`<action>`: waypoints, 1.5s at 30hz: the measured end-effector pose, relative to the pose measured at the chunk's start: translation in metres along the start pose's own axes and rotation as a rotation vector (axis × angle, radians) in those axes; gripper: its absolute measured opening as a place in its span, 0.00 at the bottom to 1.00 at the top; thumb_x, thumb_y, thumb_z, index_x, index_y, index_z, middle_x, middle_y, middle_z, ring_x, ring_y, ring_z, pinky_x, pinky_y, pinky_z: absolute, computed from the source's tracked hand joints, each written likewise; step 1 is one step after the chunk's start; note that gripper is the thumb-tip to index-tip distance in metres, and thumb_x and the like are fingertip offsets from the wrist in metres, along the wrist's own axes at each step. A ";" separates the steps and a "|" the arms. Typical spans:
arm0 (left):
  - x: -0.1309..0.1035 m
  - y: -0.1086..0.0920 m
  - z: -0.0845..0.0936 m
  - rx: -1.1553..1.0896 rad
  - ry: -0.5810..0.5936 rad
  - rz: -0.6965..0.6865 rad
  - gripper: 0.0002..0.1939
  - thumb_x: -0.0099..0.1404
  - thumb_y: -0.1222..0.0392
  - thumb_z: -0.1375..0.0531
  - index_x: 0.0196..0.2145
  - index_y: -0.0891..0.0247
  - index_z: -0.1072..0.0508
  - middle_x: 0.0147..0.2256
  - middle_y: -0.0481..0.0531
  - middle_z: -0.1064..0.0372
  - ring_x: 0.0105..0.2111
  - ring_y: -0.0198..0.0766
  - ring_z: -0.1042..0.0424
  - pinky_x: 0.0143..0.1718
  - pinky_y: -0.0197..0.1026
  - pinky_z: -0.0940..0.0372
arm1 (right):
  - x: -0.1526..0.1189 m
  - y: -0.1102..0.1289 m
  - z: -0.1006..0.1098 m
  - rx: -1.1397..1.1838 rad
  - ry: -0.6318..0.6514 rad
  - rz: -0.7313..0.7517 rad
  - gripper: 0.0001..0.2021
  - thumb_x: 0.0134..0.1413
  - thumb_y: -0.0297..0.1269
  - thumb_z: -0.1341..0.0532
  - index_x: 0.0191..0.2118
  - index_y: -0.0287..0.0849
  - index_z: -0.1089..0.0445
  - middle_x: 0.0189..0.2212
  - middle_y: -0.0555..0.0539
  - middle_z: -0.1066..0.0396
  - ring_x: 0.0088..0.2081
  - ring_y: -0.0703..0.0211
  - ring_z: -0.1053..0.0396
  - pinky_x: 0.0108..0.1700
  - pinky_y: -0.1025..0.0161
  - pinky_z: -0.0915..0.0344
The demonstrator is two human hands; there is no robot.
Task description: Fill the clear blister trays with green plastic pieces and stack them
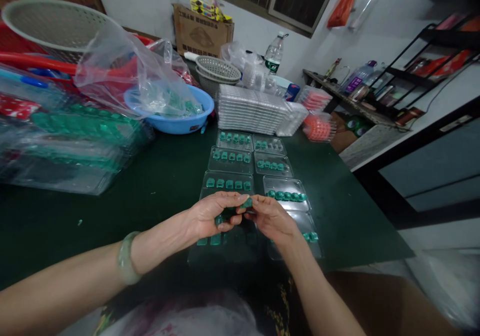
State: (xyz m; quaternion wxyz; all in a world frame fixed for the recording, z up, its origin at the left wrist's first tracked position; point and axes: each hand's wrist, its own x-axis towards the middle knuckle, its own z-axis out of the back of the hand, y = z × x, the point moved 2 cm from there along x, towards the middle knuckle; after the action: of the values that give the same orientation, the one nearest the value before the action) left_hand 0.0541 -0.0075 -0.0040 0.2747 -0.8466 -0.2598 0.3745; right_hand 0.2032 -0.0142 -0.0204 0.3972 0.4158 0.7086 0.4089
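My left hand (pixel 210 213) and my right hand (pixel 275 220) meet over the trays, fingertips closed on a small green translucent piece (pixel 246 203) between them. A second green piece (pixel 219 220) shows below my left palm; whether that hand holds it or it lies beneath, I cannot tell. Under and beyond the hands, clear plastic trays (pixel 213 167) lie in two columns, with small green pieces in rows. Nearest my right hand is a tray (pixel 300 206) with a row of rounder green pieces (pixel 287 196). My wrists partly cover the nearest trays.
Behind the trays rises a stack of clear plastic trays (pixel 251 111). A blue basin (pixel 180 123) holds a plastic bag and green pieces. Bagged green trays (pixel 86 131) pile up at left, near a grey colander (pixel 56 26). The dark green table (pixel 165 166) ends at right.
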 end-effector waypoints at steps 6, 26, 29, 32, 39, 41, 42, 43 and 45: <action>0.010 0.003 0.003 -0.095 -0.009 0.073 0.11 0.51 0.56 0.38 0.29 0.66 0.33 0.23 0.48 0.40 0.18 0.27 0.39 0.12 0.28 0.55 | -0.022 0.016 0.005 -0.641 -0.266 0.538 0.12 0.47 0.31 0.41 0.40 0.46 0.33 0.43 0.47 0.37 0.44 0.59 0.38 0.43 0.62 0.40; 0.023 -0.024 0.011 -0.059 -0.184 0.114 0.15 0.55 0.52 0.45 0.31 0.68 0.30 0.28 0.51 0.37 0.21 0.34 0.35 0.12 0.30 0.52 | 0.088 0.071 0.192 -1.305 -0.643 0.421 0.09 0.42 0.32 0.42 0.32 0.38 0.28 0.29 0.45 0.30 0.28 0.61 0.35 0.33 0.63 0.39; 0.017 -0.031 0.012 -0.049 -0.228 0.098 0.13 0.56 0.54 0.46 0.31 0.67 0.30 0.28 0.51 0.36 0.21 0.35 0.34 0.12 0.31 0.51 | 0.100 0.065 0.194 -1.377 -0.581 0.387 0.09 0.42 0.30 0.42 0.32 0.40 0.27 0.29 0.47 0.30 0.28 0.62 0.34 0.33 0.64 0.39; 0.017 -0.034 0.014 -0.067 -0.236 0.095 0.13 0.57 0.54 0.46 0.31 0.67 0.30 0.27 0.52 0.36 0.21 0.34 0.34 0.12 0.31 0.51 | 0.102 0.063 0.190 -1.454 -0.545 0.357 0.09 0.41 0.29 0.41 0.32 0.42 0.27 0.28 0.48 0.30 0.29 0.62 0.34 0.34 0.65 0.40; 0.029 -0.037 0.015 -0.230 -0.100 0.066 0.16 0.57 0.52 0.46 0.34 0.69 0.31 0.28 0.53 0.35 0.25 0.37 0.33 0.17 0.33 0.44 | 0.093 0.063 0.175 -1.591 -0.562 0.350 0.08 0.46 0.29 0.43 0.33 0.42 0.28 0.32 0.45 0.32 0.35 0.58 0.35 0.37 0.64 0.41; 0.029 -0.037 0.015 -0.263 -0.077 0.044 0.17 0.58 0.51 0.47 0.34 0.70 0.32 0.28 0.54 0.35 0.26 0.38 0.32 0.17 0.33 0.45 | 0.087 0.065 0.164 -1.614 -0.567 0.354 0.11 0.45 0.29 0.42 0.38 0.40 0.29 0.33 0.42 0.33 0.36 0.56 0.35 0.38 0.61 0.41; 0.029 -0.036 0.015 -0.275 -0.062 0.033 0.17 0.58 0.50 0.48 0.35 0.70 0.32 0.28 0.54 0.35 0.26 0.39 0.32 0.17 0.33 0.44 | 0.083 0.067 0.156 -1.621 -0.583 0.363 0.15 0.45 0.30 0.42 0.42 0.40 0.32 0.35 0.41 0.34 0.37 0.54 0.36 0.38 0.60 0.41; 0.029 -0.034 0.015 -0.283 -0.046 0.023 0.18 0.59 0.50 0.49 0.35 0.70 0.33 0.28 0.55 0.35 0.26 0.40 0.32 0.17 0.34 0.44 | 0.078 0.070 0.144 -1.621 -0.601 0.391 0.19 0.45 0.30 0.42 0.47 0.39 0.35 0.37 0.39 0.34 0.37 0.53 0.36 0.39 0.58 0.41; 0.028 -0.032 0.017 -0.296 -0.012 0.007 0.20 0.60 0.48 0.51 0.35 0.71 0.33 0.29 0.56 0.36 0.27 0.41 0.31 0.19 0.36 0.41 | 0.066 0.073 0.112 -1.576 -0.586 0.508 0.22 0.48 0.33 0.44 0.52 0.41 0.40 0.40 0.39 0.36 0.38 0.52 0.36 0.39 0.55 0.41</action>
State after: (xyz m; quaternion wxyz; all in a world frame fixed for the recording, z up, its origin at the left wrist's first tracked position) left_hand 0.0501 0.0378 -0.0065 0.1441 -0.8766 -0.3107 0.3381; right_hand 0.3010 0.0971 -0.0077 0.6315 0.2541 -0.0243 0.7322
